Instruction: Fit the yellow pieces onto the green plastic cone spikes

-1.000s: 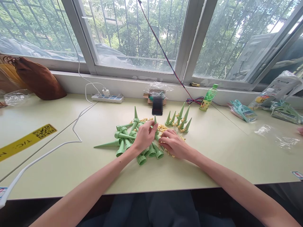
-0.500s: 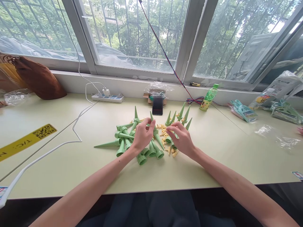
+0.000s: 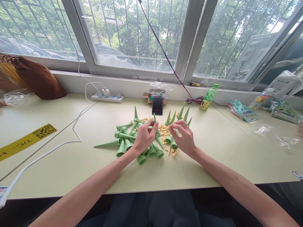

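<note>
My left hand (image 3: 147,136) is closed around a green plastic watering spike (image 3: 155,118), its pointed tip standing up above the thumb. To the right, my right hand (image 3: 182,137) pinches thumb and forefinger together over a heap of small yellow valve pieces (image 3: 169,150); whatever sits between those fingertips is too small to make out. Loose green spikes (image 3: 120,152) with ribbed, hollow caps lie piled around and under my left hand. Beyond my right hand several more spikes (image 3: 181,111) stand point up, some with yellow bits at their caps.
Behind the pile are a phone (image 3: 157,106) against a small box, a power strip (image 3: 107,98) with a white cable, and a green drink bottle (image 3: 208,97). Bagged items (image 3: 243,111) and clear wrappers lie right. Another person's hand (image 3: 300,129) shows at the right edge.
Both my hands have shifted slightly right, the left one carrying the watering spike with it. Another person's hand now shows more plainly at the right edge.
</note>
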`<control>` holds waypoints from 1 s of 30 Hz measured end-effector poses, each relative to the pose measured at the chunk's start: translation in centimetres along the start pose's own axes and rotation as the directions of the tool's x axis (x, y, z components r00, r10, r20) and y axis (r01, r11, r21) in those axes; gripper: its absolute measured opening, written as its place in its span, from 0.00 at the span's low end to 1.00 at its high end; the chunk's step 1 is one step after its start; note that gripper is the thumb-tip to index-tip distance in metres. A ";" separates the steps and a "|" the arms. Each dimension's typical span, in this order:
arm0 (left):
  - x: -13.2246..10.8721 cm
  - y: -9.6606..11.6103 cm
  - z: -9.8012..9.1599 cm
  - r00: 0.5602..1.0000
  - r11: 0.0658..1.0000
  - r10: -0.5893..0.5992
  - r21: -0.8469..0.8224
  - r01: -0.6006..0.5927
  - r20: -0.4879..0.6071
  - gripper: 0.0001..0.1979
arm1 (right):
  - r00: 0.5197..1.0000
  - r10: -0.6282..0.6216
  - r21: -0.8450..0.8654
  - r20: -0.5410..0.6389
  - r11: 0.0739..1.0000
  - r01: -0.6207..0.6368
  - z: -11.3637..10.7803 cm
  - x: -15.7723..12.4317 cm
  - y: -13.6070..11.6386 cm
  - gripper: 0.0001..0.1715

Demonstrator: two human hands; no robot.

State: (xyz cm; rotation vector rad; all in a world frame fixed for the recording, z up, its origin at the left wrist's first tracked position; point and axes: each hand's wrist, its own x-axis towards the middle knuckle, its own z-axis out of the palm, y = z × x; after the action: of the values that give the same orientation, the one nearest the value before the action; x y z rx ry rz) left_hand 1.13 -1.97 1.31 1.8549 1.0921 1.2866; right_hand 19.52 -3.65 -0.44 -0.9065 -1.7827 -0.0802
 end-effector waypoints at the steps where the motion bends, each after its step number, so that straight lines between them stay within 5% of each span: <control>1: 0.0 0.0 0.0 1.000 1.000 0.004 -0.005 -0.004 0.007 0.16 | 1.000 0.001 0.002 0.000 1.000 -0.001 0.0 0.0 0.0 0.06; 30: -0.1 -0.5 0.2 0.999 0.997 0.029 -0.072 -0.026 0.038 0.15 | 0.990 -0.072 0.163 0.121 0.985 0.052 0.3 -0.3 0.4 0.11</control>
State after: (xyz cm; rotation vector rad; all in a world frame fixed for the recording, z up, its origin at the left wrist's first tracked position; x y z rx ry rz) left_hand 1.14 -1.87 0.82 1.8399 0.9909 1.2831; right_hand 19.53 -3.36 -0.93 -0.7548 -1.9060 0.0812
